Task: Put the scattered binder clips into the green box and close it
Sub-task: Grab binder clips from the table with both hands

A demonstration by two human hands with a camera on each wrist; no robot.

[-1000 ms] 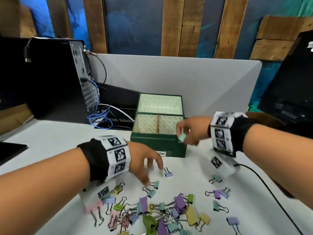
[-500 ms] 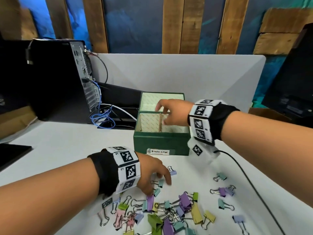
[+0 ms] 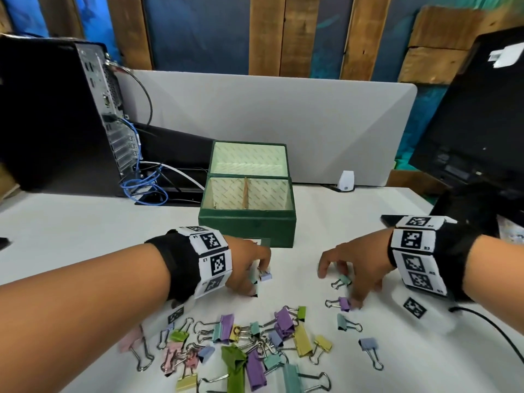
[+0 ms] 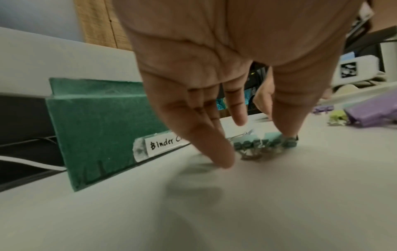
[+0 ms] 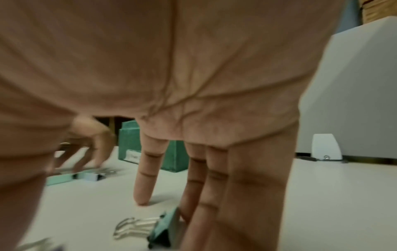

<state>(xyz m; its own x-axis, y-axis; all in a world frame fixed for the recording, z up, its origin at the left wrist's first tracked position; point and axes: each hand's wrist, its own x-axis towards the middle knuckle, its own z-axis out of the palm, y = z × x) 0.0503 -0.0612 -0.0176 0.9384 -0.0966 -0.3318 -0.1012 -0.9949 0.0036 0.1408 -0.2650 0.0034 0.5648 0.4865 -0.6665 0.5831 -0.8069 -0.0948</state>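
Note:
The green box [image 3: 246, 224] stands open mid-table, its lid [image 3: 249, 161] upright behind and a divider inside; its "Binder Clips" label [image 4: 163, 144] faces me. Several pastel binder clips [image 3: 255, 344] lie scattered in front. My left hand [image 3: 252, 279] reaches down just before the box, fingers nearly straight, thumb and fingertips touching small teal clips [image 4: 264, 141] and a lavender clip [image 3: 265, 276]. To the right, my right hand [image 3: 346, 282] points straight fingers [image 5: 144, 195] at the table, beside a teal clip [image 5: 165, 227] and over a purple clip [image 3: 344, 303]. Neither hand grips anything.
A black computer tower [image 3: 56, 117] with blue cables [image 3: 141, 188] stands at the back left. A grey partition [image 3: 283, 123] runs behind the box, with a small white device [image 3: 346, 181] at its foot. A monitor [image 3: 467, 123] stands right; a black cable [image 3: 496, 330] crosses the table.
My right hand went over the box with a teal clip, then came back down empty to the clips on the right. My left hand shifted slightly forward onto the small clips.

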